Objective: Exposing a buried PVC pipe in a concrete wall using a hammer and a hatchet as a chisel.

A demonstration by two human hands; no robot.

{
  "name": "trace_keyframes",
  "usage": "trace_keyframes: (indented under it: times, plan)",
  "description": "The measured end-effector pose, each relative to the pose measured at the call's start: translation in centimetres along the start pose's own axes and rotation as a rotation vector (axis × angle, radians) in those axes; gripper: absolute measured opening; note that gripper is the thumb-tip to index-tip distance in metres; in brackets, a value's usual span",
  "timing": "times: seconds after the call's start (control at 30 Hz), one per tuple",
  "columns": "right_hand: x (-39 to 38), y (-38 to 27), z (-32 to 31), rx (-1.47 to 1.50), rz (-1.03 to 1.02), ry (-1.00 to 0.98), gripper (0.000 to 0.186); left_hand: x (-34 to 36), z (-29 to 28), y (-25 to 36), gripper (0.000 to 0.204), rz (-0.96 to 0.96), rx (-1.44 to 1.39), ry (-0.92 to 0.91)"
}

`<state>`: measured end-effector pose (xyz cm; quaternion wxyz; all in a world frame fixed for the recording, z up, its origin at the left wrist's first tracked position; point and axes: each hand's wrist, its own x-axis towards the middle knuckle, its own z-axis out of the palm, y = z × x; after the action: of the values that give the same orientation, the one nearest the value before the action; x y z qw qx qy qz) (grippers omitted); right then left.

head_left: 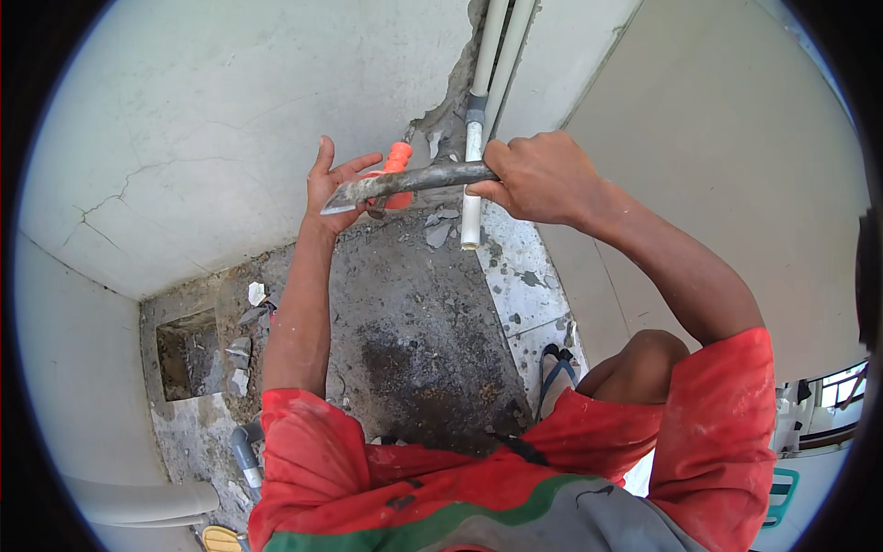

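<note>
My right hand (543, 177) grips the handle end of a long, cement-caked metal trowel (405, 182) held roughly level in front of me. My left hand (333, 182) is behind the blade's pointed tip, fingers spread, and also holds a tool with an orange handle (397, 158). Just behind both hands, white plastic pipes (487, 64) run down the wall corner, and one pipe (471, 207) ends open above the floor.
The rough grey concrete floor (414, 313) carries rubble chips and a dark damp patch. A square hole (189, 354) is sunk at the left. A grey pipe elbow (245, 453) sits near my left side. Cracked white walls close in on the left; tiles (520, 276) lie to the right.
</note>
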<state>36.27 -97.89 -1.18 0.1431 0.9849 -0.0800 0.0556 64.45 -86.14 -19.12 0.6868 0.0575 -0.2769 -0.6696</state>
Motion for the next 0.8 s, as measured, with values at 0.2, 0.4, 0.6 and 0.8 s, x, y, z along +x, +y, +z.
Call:
trace_keyframes:
  times: [0.2,0.4,0.6,0.8]
  plan:
    - [-0.4,0.2,0.0,-0.009,-0.217,0.000,0.050,0.9,2.5,-0.8,0.098,0.047,0.256,0.343]
    - [-3.5,1.8,-0.7,0.018,0.011,0.056,0.050,2.6,4.9,-1.6,0.084,0.007,0.349,0.579]
    - [-9.6,3.6,-0.4,-0.038,-0.007,0.296,0.050,4.4,3.8,-2.6,0.032,-0.131,0.737,0.796]
    - [-13.3,5.9,4.8,0.433,0.350,0.384,0.045,4.1,5.1,-2.8,0.024,-0.179,0.985,0.824]
